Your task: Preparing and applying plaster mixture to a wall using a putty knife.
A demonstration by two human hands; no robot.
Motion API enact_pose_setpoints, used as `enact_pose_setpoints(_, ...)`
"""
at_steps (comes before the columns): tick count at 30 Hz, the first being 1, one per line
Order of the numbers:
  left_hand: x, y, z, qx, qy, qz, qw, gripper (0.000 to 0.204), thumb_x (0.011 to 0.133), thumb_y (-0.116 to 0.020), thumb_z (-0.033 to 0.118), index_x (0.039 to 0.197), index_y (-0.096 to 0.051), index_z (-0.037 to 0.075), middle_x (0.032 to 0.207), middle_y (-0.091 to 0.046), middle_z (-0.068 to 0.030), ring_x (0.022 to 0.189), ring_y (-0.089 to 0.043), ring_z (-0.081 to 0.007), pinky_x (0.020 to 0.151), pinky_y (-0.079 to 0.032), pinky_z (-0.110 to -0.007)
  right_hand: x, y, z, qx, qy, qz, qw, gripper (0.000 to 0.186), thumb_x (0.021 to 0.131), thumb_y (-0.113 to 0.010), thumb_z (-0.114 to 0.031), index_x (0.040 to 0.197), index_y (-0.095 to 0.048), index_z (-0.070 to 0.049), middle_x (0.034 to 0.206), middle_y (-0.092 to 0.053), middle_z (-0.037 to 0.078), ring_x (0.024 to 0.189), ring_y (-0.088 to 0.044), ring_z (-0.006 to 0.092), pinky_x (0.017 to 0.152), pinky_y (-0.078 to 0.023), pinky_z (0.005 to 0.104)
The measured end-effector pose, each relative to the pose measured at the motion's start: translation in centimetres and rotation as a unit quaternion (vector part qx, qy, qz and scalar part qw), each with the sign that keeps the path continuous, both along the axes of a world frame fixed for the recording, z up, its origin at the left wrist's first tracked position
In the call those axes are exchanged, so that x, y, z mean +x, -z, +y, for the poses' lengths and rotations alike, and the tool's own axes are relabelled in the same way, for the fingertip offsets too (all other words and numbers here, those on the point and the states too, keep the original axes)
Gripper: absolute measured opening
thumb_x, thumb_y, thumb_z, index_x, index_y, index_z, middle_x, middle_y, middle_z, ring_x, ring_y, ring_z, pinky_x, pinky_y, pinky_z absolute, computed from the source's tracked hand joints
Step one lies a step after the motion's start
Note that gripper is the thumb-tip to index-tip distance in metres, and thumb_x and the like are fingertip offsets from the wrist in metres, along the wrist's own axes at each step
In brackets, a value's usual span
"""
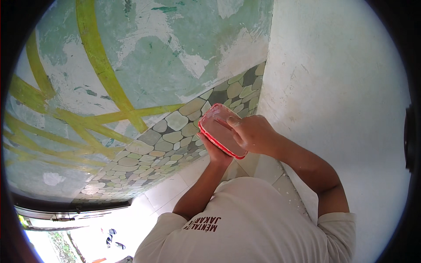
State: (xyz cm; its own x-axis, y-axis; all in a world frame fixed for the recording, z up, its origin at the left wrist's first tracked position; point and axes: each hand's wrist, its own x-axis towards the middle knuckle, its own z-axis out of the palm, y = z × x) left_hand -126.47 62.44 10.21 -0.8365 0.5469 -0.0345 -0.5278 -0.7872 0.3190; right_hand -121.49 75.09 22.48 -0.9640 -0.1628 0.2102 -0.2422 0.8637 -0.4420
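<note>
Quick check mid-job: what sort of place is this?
Probably a house porch or entryway with unfinished walls: white patches mottle the green wall, the left hand holds a white-smeared red tub, and apparent footwear lies on the bright floor.

Left hand (218,153) partly hidden behind the red container (210,137)

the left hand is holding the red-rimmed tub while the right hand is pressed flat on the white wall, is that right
Not quite: the right hand isn't flat on the white wall; the head view shows it curled over the red-rimmed tub. The left hand is holding that tub, as you said.
</note>
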Motion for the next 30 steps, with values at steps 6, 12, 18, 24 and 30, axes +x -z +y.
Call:
enact_pose_setpoints(6,-0.4,1.1,-0.7,-0.007,0.044,0.013,0.999,0.084,0.082,-0.023,0.079,0.143,-0.029,0.021,0.143,-0.037,-0.0036,0.130,-0.038,-0.0267,0.107,-0.032,-0.044,-0.2,0.4,-0.4,-0.074,-0.043,0.010,0.996,0.017,0.082,-0.058,-0.013,0.092,-0.051,-0.001,0.068,-0.060,0.019,0.065,-0.058,0.0400,0.057,-0.045,0.0475)
enact_pose_setpoints(12,-0.7,0.9,-0.4,0.021,0.013,0.051,0.998,0.075,0.089,-0.023,0.071,0.141,-0.033,0.017,0.139,-0.041,-0.0065,0.127,-0.041,-0.0264,0.106,-0.034,-0.043,-0.1,-1.1,1.1,-0.115,0.021,-0.007,0.993,0.015,0.082,-0.058,-0.013,0.083,-0.050,0.000,0.070,-0.057,0.021,0.067,-0.056,0.0407,0.059,-0.043,0.0474)
enact_pose_setpoints(18,-0.9,0.9,0.2,-0.042,0.051,0.012,0.998,0.087,0.081,-0.022,0.080,0.143,-0.028,0.020,0.143,-0.036,-0.0059,0.131,-0.037,-0.0283,0.108,-0.032,-0.045,-0.7,0.7,0.2,-0.115,-0.020,0.013,0.993,0.016,0.081,-0.057,-0.009,0.075,-0.046,0.001,0.071,-0.056,0.022,0.070,-0.054,0.0418,0.061,-0.043,0.0478)
enact_pose_setpoints(24,-2.9,1.8,0.3,-0.062,0.043,0.207,0.975,0.087,0.080,-0.023,0.081,0.143,-0.027,0.021,0.144,-0.036,-0.0055,0.131,-0.036,-0.0286,0.108,-0.032,-0.046,-0.8,-1.4,1.4,-0.187,0.074,-0.047,0.978,0.010,0.082,-0.058,-0.006,0.084,-0.053,0.003,0.072,-0.058,0.016,0.067,-0.058,0.0247,0.062,-0.045,0.0369)
enact_pose_setpoints(30,-5.9,1.8,0.2,0.025,0.123,-0.033,0.991,0.086,0.081,-0.025,0.079,0.145,-0.025,0.022,0.147,-0.031,-0.0029,0.134,-0.032,-0.0283,0.110,-0.029,-0.047,-1.3,1.8,2.2,-0.443,0.169,-0.075,0.877,0.015,0.085,-0.055,-0.005,0.097,-0.058,0.002,0.079,-0.059,0.001,0.070,-0.050,0.0061,0.062,-0.044,0.0257)
